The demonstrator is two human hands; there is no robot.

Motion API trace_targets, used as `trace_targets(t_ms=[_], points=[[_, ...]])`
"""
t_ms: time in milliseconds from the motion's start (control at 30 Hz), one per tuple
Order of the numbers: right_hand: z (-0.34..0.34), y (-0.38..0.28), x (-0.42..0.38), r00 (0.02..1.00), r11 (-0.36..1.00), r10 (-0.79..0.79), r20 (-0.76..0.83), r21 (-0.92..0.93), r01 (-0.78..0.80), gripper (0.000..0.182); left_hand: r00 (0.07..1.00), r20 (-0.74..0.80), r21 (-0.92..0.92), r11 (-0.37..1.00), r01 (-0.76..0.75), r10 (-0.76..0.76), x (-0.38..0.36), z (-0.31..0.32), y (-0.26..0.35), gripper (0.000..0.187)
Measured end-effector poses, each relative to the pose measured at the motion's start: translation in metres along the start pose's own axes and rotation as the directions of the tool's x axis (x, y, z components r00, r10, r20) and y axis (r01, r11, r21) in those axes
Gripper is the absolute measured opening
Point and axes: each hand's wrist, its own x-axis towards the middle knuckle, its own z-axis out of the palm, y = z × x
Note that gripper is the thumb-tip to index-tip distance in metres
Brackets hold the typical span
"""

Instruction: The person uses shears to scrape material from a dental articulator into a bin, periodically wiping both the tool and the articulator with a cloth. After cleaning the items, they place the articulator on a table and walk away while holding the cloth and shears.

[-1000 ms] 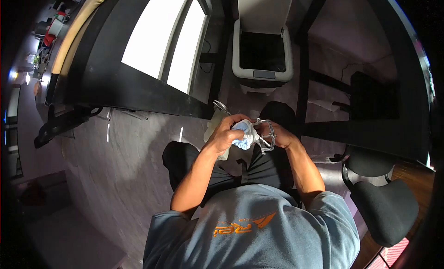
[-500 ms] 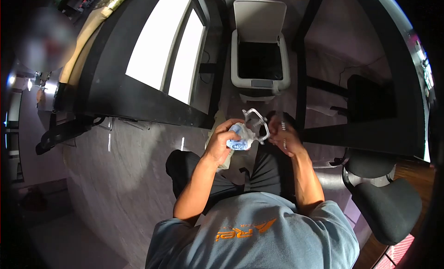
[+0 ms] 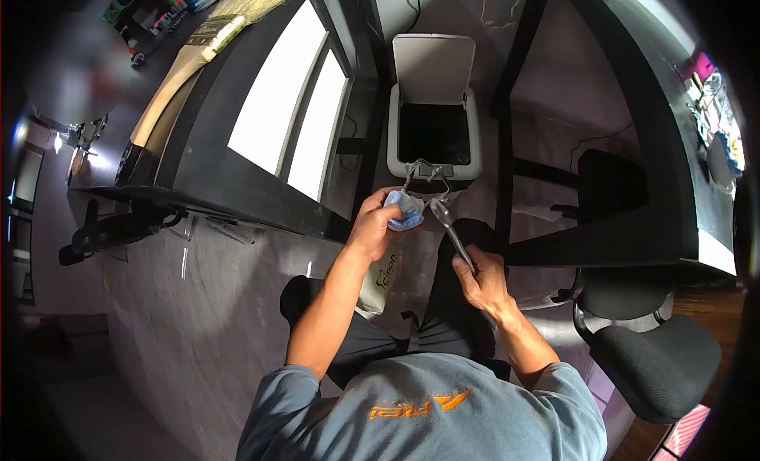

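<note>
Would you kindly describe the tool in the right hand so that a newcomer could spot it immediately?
Find the open bin at top centre, then look below it to the right hand. That hand grips a metal tool slanting up and left. Its long, straight shaft sets it apart from the thin, bent metal frame nearby.

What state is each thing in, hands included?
Left hand: closed around blue-and-white piece
Right hand: gripping metal tool
Metal tool: held, far end near wire frame; contact unclear
Bin: open, lid raised
Brush: lying down, unheld
Chair at right: unoccupied
</note>
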Motion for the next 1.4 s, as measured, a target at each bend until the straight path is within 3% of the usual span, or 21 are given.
trace_targets(t_ms=[100,300,433,533,633,700,733,833,933,1033,1133,1200,1233,1333,1400], points=[[0.005,0.003,0.001,0.986,0.990,-0.142,-0.091,-0.009,0.142,0.022,0.998,0.040,0.026,0.998,-0.052,0.051,0.001,-0.002,-0.004,0.048],[0.024,0.026,0.017,0.995,0.975,-0.062,-0.081,-0.219,0.043,0.027,0.992,0.122,-0.007,1.000,-0.016,0.017,0.018,0.001,0.004,0.051],[0.020,0.019,0.031,0.999,0.982,-0.001,-0.046,-0.187,-0.008,0.025,0.988,0.156,-0.015,1.000,-0.017,0.019,0.036,0.002,0.016,0.048],[0.014,0.000,0.039,0.967,0.984,-0.143,-0.208,-0.134,0.117,0.026,0.985,0.171,-0.055,0.998,-0.012,0.021,0.049,0.005,0.028,0.044],[0.008,-0.002,0.048,0.939,0.970,-0.234,-0.253,-0.120,0.209,0.027,0.985,0.168,-0.107,0.994,-0.012,0.030,0.062,0.002,0.035,0.039],[0.030,0.034,0.075,0.976,0.971,-0.119,-0.184,-0.225,0.076,0.028,0.983,0.177,-0.092,0.996,-0.022,0.038,0.073,0.002,0.037,0.038],[0.035,0.041,0.084,0.986,0.959,-0.055,-0.156,-0.282,0.009,0.029,0.990,0.106,-0.082,0.993,-0.081,0.090,0.076,0.009,0.036,0.036],[0.035,0.041,0.096,0.994,0.946,-0.019,-0.108,-0.324,-0.017,0.029,0.996,0.089,-0.110,0.993,0.029,-0.020,0.099,-0.007,0.033,0.033],[0.022,0.022,0.103,0.971,0.972,-0.113,-0.212,-0.228,0.063,0.029,0.996,0.090,-0.102,0.995,-0.020,0.030,0.119,-0.017,0.034,0.033],[0.002,0.009,0.108,0.848,0.929,-0.366,-0.383,-0.193,0.314,0.029,0.998,0.062,-0.150,0.989,-0.013,0.023,0.120,-0.009,0.040,0.031],[0.016,0.036,0.119,0.824,0.918,-0.396,-0.405,-0.152,0.367,0.030,0.999,0.042,-0.082,0.996,-0.028,0.031,0.120,-0.010,0.041,0.029],[0.035,0.074,0.132,0.928,0.941,-0.277,-0.247,-0.267,0.210,0.029,0.994,-0.010,0.067,0.992,-0.105,0.105,0.131,-0.009,0.036,0.028],[0.039,0.078,0.128,0.967,0.937,-0.188,-0.170,-0.326,0.125,0.029,0.999,-0.002,0.004,0.999,-0.053,0.053,0.129,-0.014,0.030,0.027],[0.029,0.055,0.128,0.966,0.958,-0.160,-0.203,-0.267,0.103,0.031,0.999,0.043,-0.137,0.990,0.016,-0.010,0.142,-0.025,0.030,0.026],[0.012,0.024,0.126,0.916,0.958,-0.251,-0.313,-0.217,0.188,0.033,0.999,0.036,-0.128,0.992,0.022,-0.017,0.140,-0.019,0.032,0.025]])
